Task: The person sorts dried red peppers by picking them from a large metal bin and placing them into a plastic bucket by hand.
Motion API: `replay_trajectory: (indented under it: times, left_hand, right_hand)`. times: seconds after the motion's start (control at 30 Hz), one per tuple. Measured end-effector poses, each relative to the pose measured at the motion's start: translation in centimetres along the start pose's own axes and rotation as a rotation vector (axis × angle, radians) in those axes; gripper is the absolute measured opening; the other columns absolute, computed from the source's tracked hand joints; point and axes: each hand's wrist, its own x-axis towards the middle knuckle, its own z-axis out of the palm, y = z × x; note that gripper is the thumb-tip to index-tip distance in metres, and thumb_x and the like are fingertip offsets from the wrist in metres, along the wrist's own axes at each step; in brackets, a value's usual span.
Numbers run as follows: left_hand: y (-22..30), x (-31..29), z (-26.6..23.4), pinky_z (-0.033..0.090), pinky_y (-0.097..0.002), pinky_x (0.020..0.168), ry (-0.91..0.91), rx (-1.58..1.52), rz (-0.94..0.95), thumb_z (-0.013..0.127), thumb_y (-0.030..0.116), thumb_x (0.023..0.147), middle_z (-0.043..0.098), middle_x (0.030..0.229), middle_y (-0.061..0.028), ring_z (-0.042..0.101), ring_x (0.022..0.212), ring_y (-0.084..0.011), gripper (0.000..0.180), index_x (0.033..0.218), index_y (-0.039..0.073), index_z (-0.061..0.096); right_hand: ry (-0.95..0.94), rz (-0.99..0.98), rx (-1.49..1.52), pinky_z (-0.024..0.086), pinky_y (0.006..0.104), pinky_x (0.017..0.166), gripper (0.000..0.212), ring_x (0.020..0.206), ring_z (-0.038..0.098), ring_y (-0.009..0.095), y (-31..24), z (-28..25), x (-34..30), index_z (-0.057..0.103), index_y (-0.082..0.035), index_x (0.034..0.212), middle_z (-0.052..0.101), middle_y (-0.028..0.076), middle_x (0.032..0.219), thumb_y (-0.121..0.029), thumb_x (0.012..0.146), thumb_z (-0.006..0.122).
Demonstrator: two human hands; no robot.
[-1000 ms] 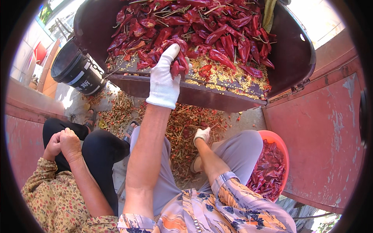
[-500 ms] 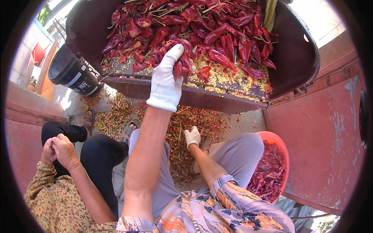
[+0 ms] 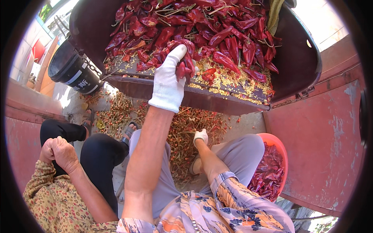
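Note:
My left hand, in a white knit glove, is closed around several dried red chili peppers at the near edge of a dark maroon bin. The bin holds a heap of red chili peppers, with yellow seeds scattered along its lip. Lower down, between my knees, my gloved right hand is closed over a heap of plucked stems on the floor. What its fingertips hold, if anything, blends into the stems behind.
A red-pink basin of chili peppers stands by my right knee. To the left sits a co-worker, hands clasped together. A black bucket is beside the bin's left end. Red metal panels flank both sides, a chain on the right.
My right hand has shifted slightly to the right over the stem heap. My left hand keeps its hold on the chili peppers; the whole view has moved a little.

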Motion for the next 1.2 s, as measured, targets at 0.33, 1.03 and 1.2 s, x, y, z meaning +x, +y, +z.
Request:
replay_trajectory:
  times: [0.33,1.03,1.2]
  left_hand:
    - [0.5,-0.6,1.5,0.050,-0.0296,0.061,0.029,-0.101,0.008,0.065,0.019,0.090,0.063,0.077,-0.0059,0.060,0.066,-0.0161,0.015,0.092,0.005,0.065]
    - [1.3,-2.2,-0.9,0.048,-0.0330,0.074,-0.445,0.111,-0.098,0.056,0.026,0.091,0.063,0.091,-0.0083,0.061,0.079,-0.0189,0.029,0.108,0.002,0.059]
    - [2.6,-4.2,1.5,0.051,-0.0271,0.071,-0.585,0.388,-0.065,0.067,0.017,0.076,0.064,0.100,-0.0078,0.061,0.078,-0.0129,0.051,0.121,-0.003,0.055]
  right_hand:
    - [-0.266,-0.454,0.878,0.045,0.0270,0.055,0.019,0.061,0.054,0.010,-3.3,-2.1,-4.9,0.064,-0.004,0.100,0.062,0.004,0.077,-0.021,0.092,0.061]
    - [-1.019,-1.152,0.741,0.046,0.0229,0.073,0.055,0.079,0.056,0.010,-9.6,-28.8,-18.0,0.045,-0.003,0.127,0.060,0.006,0.091,-0.024,0.083,0.071]
    - [-0.834,-0.906,0.976,0.046,0.0217,0.058,0.034,0.073,0.056,0.006,-11.2,-30.4,-18.1,0.052,-0.005,0.119,0.060,0.001,0.091,-0.016,0.089,0.062]
